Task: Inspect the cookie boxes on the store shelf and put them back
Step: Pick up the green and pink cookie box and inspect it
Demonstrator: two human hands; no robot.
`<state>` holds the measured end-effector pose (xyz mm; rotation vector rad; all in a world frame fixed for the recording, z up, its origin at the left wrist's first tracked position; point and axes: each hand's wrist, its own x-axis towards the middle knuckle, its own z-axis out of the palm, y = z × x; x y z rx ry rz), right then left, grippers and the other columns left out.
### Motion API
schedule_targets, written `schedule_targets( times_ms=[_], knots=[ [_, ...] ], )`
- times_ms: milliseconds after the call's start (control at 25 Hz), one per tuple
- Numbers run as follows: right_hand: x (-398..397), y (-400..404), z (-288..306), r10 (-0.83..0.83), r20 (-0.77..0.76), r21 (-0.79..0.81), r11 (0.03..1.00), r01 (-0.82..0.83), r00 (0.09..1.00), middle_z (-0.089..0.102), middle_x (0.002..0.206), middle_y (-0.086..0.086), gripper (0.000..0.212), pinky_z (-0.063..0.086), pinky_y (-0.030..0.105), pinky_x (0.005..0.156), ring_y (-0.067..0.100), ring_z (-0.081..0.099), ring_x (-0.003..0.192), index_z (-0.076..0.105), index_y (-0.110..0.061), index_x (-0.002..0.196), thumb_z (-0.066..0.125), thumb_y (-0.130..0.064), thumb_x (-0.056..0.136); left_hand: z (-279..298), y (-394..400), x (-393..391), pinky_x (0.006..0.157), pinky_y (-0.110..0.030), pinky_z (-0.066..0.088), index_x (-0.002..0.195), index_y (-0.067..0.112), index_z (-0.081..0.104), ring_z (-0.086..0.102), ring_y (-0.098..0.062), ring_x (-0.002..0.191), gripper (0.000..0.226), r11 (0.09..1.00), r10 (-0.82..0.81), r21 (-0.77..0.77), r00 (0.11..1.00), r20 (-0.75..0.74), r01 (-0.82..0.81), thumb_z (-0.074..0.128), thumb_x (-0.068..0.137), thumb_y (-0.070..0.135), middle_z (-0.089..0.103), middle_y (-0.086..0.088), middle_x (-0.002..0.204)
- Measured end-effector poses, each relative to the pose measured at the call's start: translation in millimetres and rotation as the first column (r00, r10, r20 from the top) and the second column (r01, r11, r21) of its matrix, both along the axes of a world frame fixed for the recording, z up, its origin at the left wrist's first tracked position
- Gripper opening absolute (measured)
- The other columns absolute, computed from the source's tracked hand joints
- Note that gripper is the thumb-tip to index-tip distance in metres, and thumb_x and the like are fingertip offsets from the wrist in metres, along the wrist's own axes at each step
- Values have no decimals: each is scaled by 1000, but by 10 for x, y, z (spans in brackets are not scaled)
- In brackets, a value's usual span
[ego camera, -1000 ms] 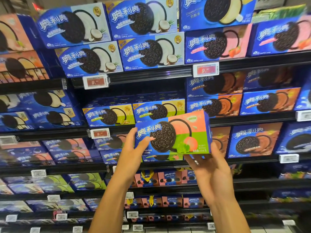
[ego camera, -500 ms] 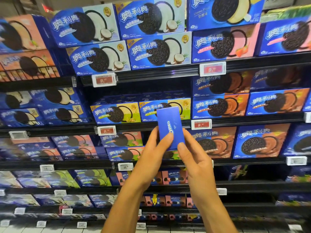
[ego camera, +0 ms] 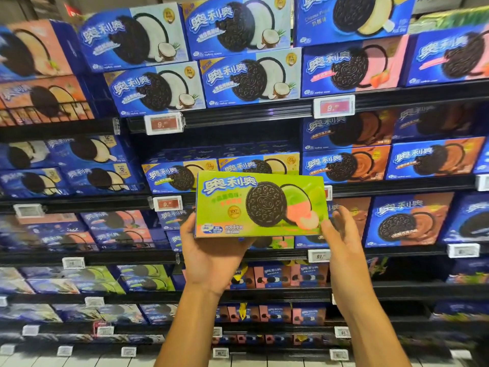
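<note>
Green box (ego camera: 260, 205) btwn both hands' fingers (ego camera: 328, 229), seemingly gripped.

Small price tags sit in rows across the view: a red-faced price tag (ego camera: 164, 123) at upper left of centre, a second red tag (ego camera: 334, 106) higher to the right, and a third red tag (ego camera: 167, 203) lower down, each showing a 9. A white tag (ego camera: 318, 255) and a pale tag (ego camera: 463, 250) lie further right, their print too blurred to read. A thin wire rail (ego camera: 45, 112) runs along the far left, and pale floor tiles (ego camera: 105, 362) show at the bottom edge.
</note>
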<state>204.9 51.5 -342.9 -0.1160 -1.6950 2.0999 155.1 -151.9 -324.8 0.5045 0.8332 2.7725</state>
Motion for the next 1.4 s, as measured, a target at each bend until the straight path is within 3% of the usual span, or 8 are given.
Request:
schedule_targets(
  times_ms=[80,200,480,640,960,1160,1240,1400],
  knots=[
    [-5,4,-9,53,-41,-51,997,-55,998,52,148,-11,63,44,32,105,13,52,135,46,-47,142,61,-56,82,-13,23,-8,97,-56,44,130,21,64,60,-33,115,60,999,-27,37,999,-22,28,63,79,53,61,-14,134],
    [9,4,38,94,-148,-61,993,-104,985,66,135,-4,47,58,30,88,19,66,118,58,-39,138,56,-46,91,-63,21,-26,102,-59,40,128,21,65,59,-34,119,59,999,-32,38,999,-13,32,67,79,53,62,-12,134],
    [29,-23,71,-18,-197,-118,993,-5,980,66,134,-5,49,57,38,94,20,66,119,57,-30,140,58,-37,91,-164,-107,-22,88,-53,56,144,23,50,63,-32,118,56,980,189,-79,979,72,-183,55,90,36,56,-15,142],
    [14,-39,48,-1,-192,-124,992,-23,981,68,132,-4,48,58,35,93,21,66,119,59,-28,138,58,-38,91,-160,-129,-1,87,-54,55,133,28,61,63,-33,120,40,968,240,-96,969,55,-234,49,95,30,59,-13,140],
    [-4,-9,20,15,-189,-167,985,-47,982,68,130,-7,45,58,29,88,19,67,117,60,-29,135,58,-34,90,-143,-137,19,94,-58,52,137,27,56,61,-34,123,42,964,249,-118,964,90,-238,43,98,25,58,-12,140],
    [-19,6,-14,27,-168,-284,956,-74,985,72,120,-6,58,60,31,85,21,66,113,45,-20,147,56,-28,90,-101,-155,70,99,-62,46,142,27,49,61,-33,123,43,967,233,-121,970,74,-223,41,101,25,58,-10,141],
    [-25,0,-20,55,-145,-331,938,-101,988,69,128,2,52,59,30,83,20,66,112,51,-19,141,55,-29,90,-82,-164,101,99,-61,46,141,27,50,59,-33,124,43,963,236,-139,971,32,-229,44,99,27,58,-9,142],
    [-42,8,-67,113,-122,-415,896,-154,986,73,120,1,42,60,29,79,14,70,102,60,-16,131,53,-28,91,-42,-176,154,92,-53,55,142,23,50,55,-35,127,48,964,213,-163,977,0,-210,52,95,31,54,-11,145]
  ],
)
